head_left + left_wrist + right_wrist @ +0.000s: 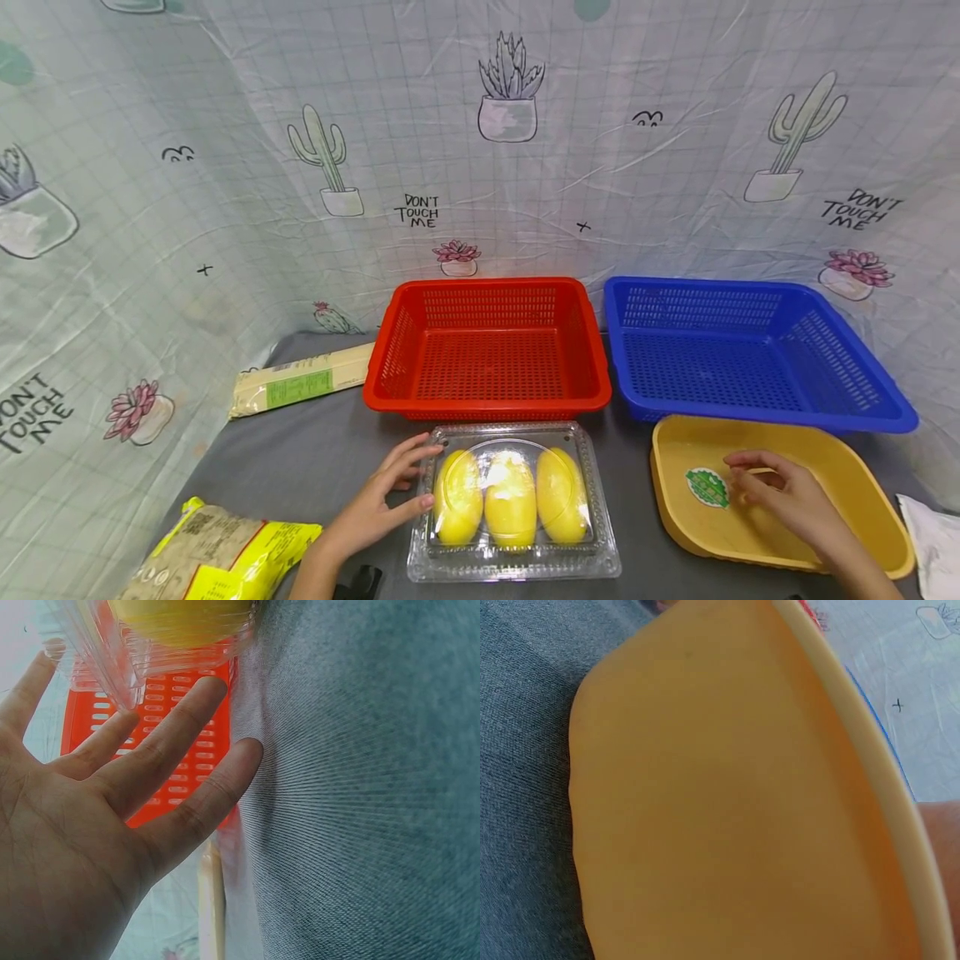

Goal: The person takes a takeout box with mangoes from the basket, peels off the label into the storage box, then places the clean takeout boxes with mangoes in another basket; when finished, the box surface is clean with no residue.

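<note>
A clear plastic clamshell box [514, 573] holds three smooth yellow oval fruits [511, 508], possibly mangoes, under its lid. My left hand [378, 504] is at the box's left side, thumb and fingertips at its edge. In the left wrist view its fingers [169, 754] are spread and fairly straight below the box's clear rim [135, 690]. My right hand [783, 496] is over the yellow tray [847, 500], its fingers loosely bent with nothing visible in them. Just left of those fingertips lies a round green-and-white sticker [707, 487] on the tray's floor. The tray's outer wall [720, 787] fills most of the right wrist view.
A red basket [487, 404] stands behind the box, a blue basket [750, 408] behind the tray. At left lie a long cream packet [300, 383] and a yellow bag [217, 554]. White material [930, 546] lies at the right edge. Patterned cloth hangs behind.
</note>
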A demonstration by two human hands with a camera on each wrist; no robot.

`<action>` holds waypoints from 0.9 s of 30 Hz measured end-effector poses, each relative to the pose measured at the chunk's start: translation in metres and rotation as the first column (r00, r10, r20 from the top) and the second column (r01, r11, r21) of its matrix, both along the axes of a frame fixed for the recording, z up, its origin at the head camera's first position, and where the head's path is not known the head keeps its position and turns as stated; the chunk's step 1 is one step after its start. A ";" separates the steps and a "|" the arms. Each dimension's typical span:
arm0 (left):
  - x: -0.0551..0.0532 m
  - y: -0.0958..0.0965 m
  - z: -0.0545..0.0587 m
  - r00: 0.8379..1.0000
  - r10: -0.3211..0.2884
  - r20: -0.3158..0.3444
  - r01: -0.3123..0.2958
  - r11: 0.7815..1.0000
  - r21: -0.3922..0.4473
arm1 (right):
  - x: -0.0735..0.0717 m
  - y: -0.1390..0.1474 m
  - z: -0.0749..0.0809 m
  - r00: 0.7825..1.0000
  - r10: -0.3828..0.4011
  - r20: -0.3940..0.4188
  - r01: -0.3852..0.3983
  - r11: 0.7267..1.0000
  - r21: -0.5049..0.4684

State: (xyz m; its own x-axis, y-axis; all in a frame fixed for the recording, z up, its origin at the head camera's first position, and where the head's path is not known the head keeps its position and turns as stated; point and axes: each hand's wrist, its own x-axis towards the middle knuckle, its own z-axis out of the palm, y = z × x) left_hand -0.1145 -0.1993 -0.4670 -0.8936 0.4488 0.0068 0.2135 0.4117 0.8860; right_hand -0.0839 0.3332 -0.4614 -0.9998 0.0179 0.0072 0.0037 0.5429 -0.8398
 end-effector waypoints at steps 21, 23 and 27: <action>0.001 0.002 0.000 1.000 -0.003 -0.007 0.003 1.000 0.016 | 0.001 0.030 0.026 0.999 -0.014 -0.050 0.015 1.000 0.011; 0.001 0.003 0.000 1.000 0.002 -0.015 -0.002 1.000 0.008 | 0.002 0.033 0.031 0.998 -0.032 -0.053 0.034 0.999 0.029; 0.001 0.006 -0.003 0.999 0.011 -0.034 -0.011 1.000 0.008 | 0.002 0.039 0.039 0.996 -0.083 -0.040 0.084 0.995 0.049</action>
State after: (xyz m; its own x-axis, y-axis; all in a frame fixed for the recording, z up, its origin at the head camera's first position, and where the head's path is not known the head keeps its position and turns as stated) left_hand -0.1130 -0.1937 -0.4699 -0.8978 0.4384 0.0412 0.2393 0.4072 0.8814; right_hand -0.0819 0.3718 -0.4228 -0.9938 0.1000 0.0477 0.0198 0.5841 -0.8115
